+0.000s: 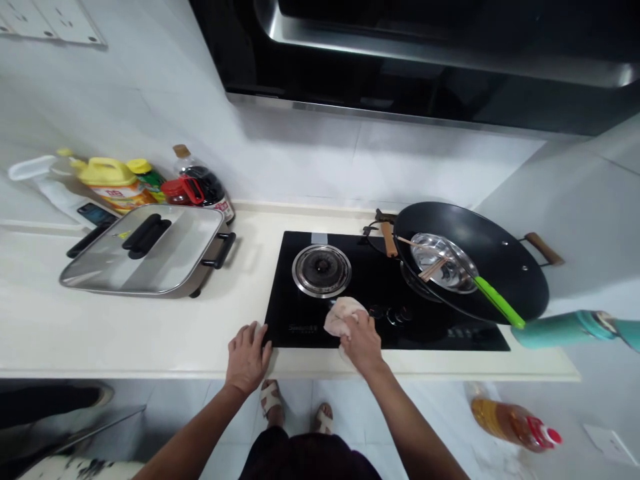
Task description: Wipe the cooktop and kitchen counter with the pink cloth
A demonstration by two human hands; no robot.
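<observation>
A pale pink cloth (342, 316) is bunched under my right hand (363, 339), whose fingers grip it against the front of the black glass gas stove (320, 329). Behind the cloth lies the round left burner (323, 271), its metal ring bare of cookware. My left hand (247, 357) rests on the white counter at the stove's front left corner, fingers spread and holding nothing. Just right of the cloth are the stove's control knobs (397, 315).
At right stands a black wok (500, 233) holding a metal bowl (453, 277), chopsticks and a green-handled utensil (500, 303). A lidded electric pan (150, 250) sits left, bottles (205, 183) behind it. The range hood (400, 73) overhangs. An oil bottle (515, 421) is low at right.
</observation>
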